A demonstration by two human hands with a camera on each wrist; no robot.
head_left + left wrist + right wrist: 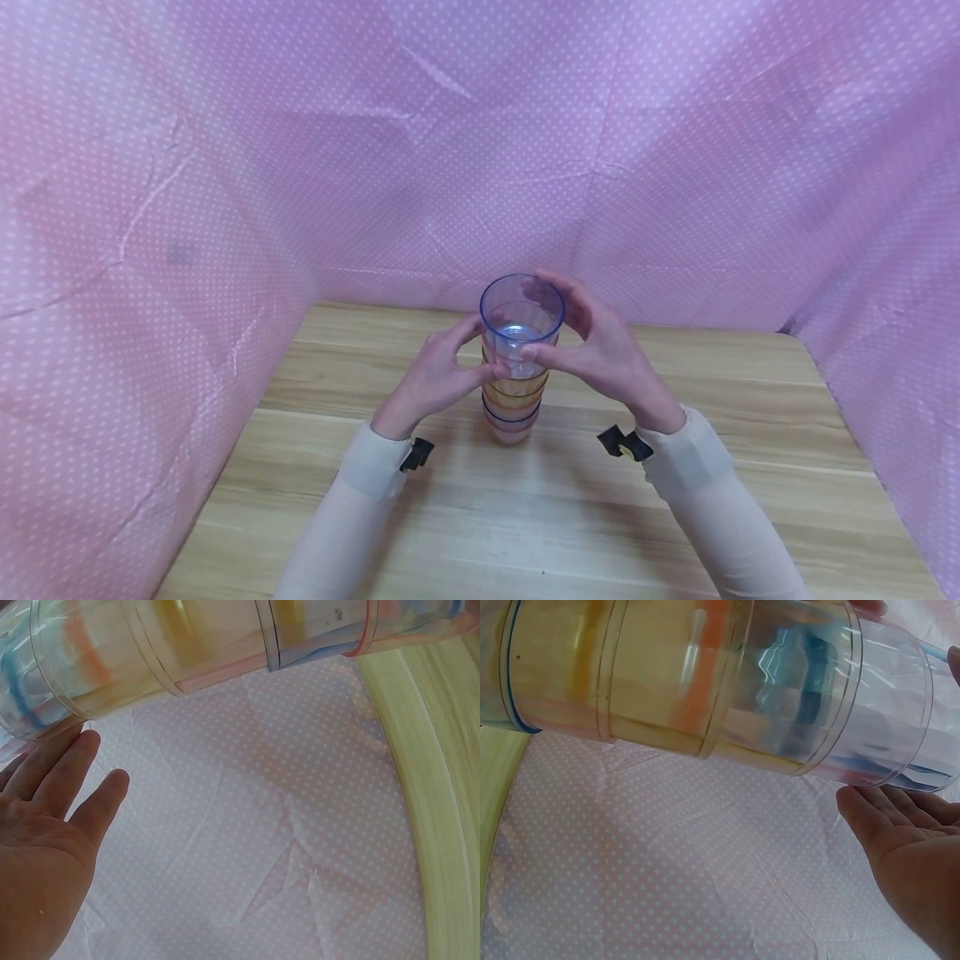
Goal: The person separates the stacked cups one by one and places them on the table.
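A tall stack of nested clear plastic cups (pixel 515 390), with yellow, orange, pink and blue bands, stands upright on the table (pixel 480 525). At its mouth is a clear cup (pixel 522 332) with a blue rim. My right hand (pixel 609 354) holds this top cup from the right, thumb in front and fingers round the back. Just lower, my left hand (pixel 433 382) grips the stack from the left, its thumb across the front. In the left wrist view, fingertips (pixel 88 742) lie against the cup wall. The right wrist view has the right fingers (pixel 870 804) along the upper cups.
A pink cloth (pixel 420 167) with white dots hangs behind the table and on both sides. The table has a light wood grain, and its back edge runs close behind the stack. Small black pieces (pixel 417 454) sit at the wrists on pale sleeves.
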